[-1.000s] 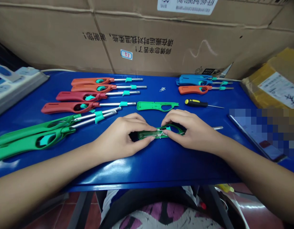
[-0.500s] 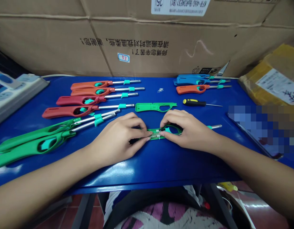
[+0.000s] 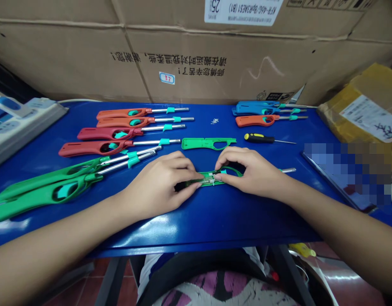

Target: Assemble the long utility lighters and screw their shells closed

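A green long-neck lighter [image 3: 208, 182] lies on the blue table with its casing open and its inner parts showing. My left hand [image 3: 170, 178] is closed on the lighter's handle end, thumb and fingers pinching it. My right hand [image 3: 249, 170] has thumb and forefinger closed on the inner parts near the turquoise trigger; the exact piece is hidden. The lighter's metal tube tip [image 3: 289, 170] sticks out beyond my right hand. Just behind both hands lies a loose green casing half [image 3: 208, 143].
Orange, red and green lighters [image 3: 100, 148] lie in a column at left. Blue and orange lighters [image 3: 256, 120] are at back right, above a screwdriver [image 3: 259, 137]. A cardboard box [image 3: 87, 68] stands behind, a power strip [image 3: 23, 127] left, a taped parcel [image 3: 368, 106] and phone [image 3: 342, 178] right.
The view has shifted slightly. My hands stay on the green lighter in nearly the same pose, with the right fingers moved very little over the inner parts.
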